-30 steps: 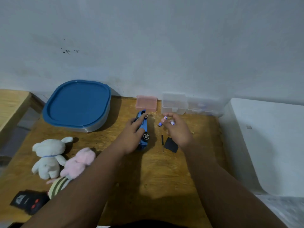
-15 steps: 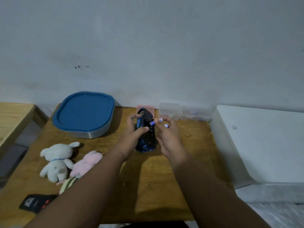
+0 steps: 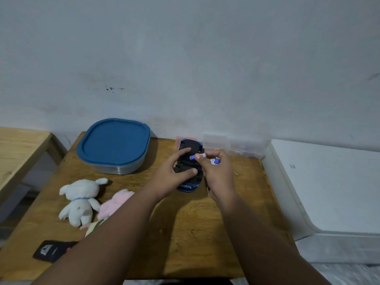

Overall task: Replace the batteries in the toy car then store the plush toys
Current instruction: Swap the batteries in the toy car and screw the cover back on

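The blue toy car (image 3: 190,147) is turned over with its black underside up. The left hand (image 3: 174,175) holds it over the far middle of the tabletop. The right hand (image 3: 218,175) pinches a blue-and-white battery (image 3: 197,156) against the underside and holds more batteries (image 3: 214,161). The white plush toy (image 3: 81,200), the pink plush toy (image 3: 115,202) and the striped plush toy (image 3: 93,228) lie near the left edge.

The left forearm (image 3: 115,239) covers most of the striped plush toy (image 3: 93,228) and a corner of the black remote (image 3: 51,250); the toy car (image 3: 188,161) hides most of the pink box (image 3: 177,140); labels on the batteries (image 3: 214,161) are unreadable.
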